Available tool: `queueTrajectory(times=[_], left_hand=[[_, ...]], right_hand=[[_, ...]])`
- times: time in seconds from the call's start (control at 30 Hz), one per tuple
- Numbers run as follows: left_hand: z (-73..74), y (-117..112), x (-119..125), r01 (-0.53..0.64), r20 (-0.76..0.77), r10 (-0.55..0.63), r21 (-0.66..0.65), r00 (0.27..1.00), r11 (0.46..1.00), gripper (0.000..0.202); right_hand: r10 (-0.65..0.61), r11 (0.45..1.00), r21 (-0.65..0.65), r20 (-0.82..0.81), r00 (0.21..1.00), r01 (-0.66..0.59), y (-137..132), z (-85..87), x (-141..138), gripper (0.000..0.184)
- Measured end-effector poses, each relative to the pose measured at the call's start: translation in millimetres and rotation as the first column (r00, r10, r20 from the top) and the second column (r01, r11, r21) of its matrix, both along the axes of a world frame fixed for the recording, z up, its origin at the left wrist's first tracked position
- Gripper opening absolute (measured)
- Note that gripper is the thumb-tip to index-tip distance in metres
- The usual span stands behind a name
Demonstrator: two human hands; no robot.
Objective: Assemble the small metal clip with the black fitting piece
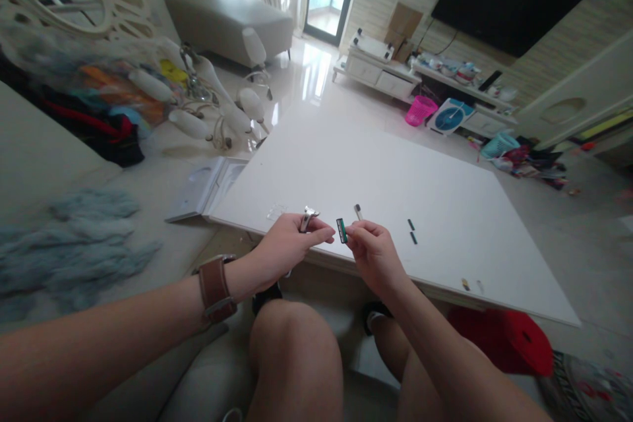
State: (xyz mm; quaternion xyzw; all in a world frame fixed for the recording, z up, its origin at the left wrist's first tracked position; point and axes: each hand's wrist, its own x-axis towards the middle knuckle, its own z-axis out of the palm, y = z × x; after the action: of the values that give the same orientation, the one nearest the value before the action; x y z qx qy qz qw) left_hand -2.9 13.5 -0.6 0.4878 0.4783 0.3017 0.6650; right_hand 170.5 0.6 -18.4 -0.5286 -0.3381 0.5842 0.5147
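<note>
Just above the table's near edge, my left hand grips a silver razor handle whose head end points up. My right hand pinches a green and black razor blade cartridge between thumb and fingers. A small gap separates the cartridge from my left fingertips. Two dark cartridges lie on the white table to the right. Behind my right hand is a small dark-tipped stick, partly hidden. A clear plastic piece rests left of my left hand.
Two tiny items, one a yellow and black piece, lie near the table's right front edge. An open white box stands at its left end. A red object is below the right front edge, and my knees are under the near side.
</note>
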Motion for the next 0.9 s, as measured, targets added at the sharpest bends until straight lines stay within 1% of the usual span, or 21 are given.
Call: queueTrajectory(times=[0.13,0.23,0.3,0.37,0.4,0.43,0.53,0.63,0.7,0.9], left_hand=[[0.3,-0.7,-1.2,0.031,-0.071,-0.031,-0.008,0.997,1.0,0.022],[1.6,-1.5,-1.7,0.054,-0.123,-0.05,0.035,0.991,0.998,0.028],[1.9,-1.7,-1.5,0.059,-0.095,-0.056,0.028,0.994,0.998,0.026],[1.9,-1.5,-1.2,0.059,-0.059,-0.06,-0.014,0.996,0.998,0.027],[1.9,-1.4,-1.2,0.056,-0.062,-0.057,-0.024,0.996,0.998,0.025],[2.1,-1.3,-1.2,0.049,-0.079,-0.051,-0.017,0.996,0.999,0.023],[3.5,-1.2,-1.0,0.02,-0.133,-0.015,0.04,0.991,0.999,0.033],[4.4,-1.4,-0.3,0.019,-0.069,-0.016,0.039,0.998,0.999,0.028],[3.4,-1.4,-0.1,0.034,-0.027,-0.033,0.041,0.999,0.999,0.032],[0.5,-1.8,-0.6,-0.002,-0.068,0.007,0.077,0.998,0.997,0.031]], right_hand=[[-0.017,1.0,-0.015,-0.024,1.0,0.017,1.7,2.1,1.4,0.024],[-0.01,1.0,-0.008,-0.027,1.0,0.01,2.0,1.9,1.9,0.024],[-0.003,1.0,0.001,-0.021,1.0,0.003,2.0,1.3,1.9,0.025],[-0.001,1.0,0.002,-0.018,1.0,0.001,1.9,0.6,1.9,0.025],[-0.001,1.0,0.0,-0.019,1.0,0.001,1.8,0.3,1.9,0.024],[-0.002,1.0,-0.001,-0.018,1.0,0.002,1.7,0.1,2.1,0.024],[0.004,1.0,0.004,-0.005,1.0,-0.004,1.5,-0.4,2.6,0.023],[0.016,1.0,0.019,0.012,1.0,-0.016,1.3,-0.7,3.0,0.022],[0.032,0.999,0.036,0.023,0.999,-0.033,0.8,-1.3,3.1,0.021],[0.082,0.994,0.068,0.107,0.991,-0.089,-2.4,-4.7,2.5,0.018]])
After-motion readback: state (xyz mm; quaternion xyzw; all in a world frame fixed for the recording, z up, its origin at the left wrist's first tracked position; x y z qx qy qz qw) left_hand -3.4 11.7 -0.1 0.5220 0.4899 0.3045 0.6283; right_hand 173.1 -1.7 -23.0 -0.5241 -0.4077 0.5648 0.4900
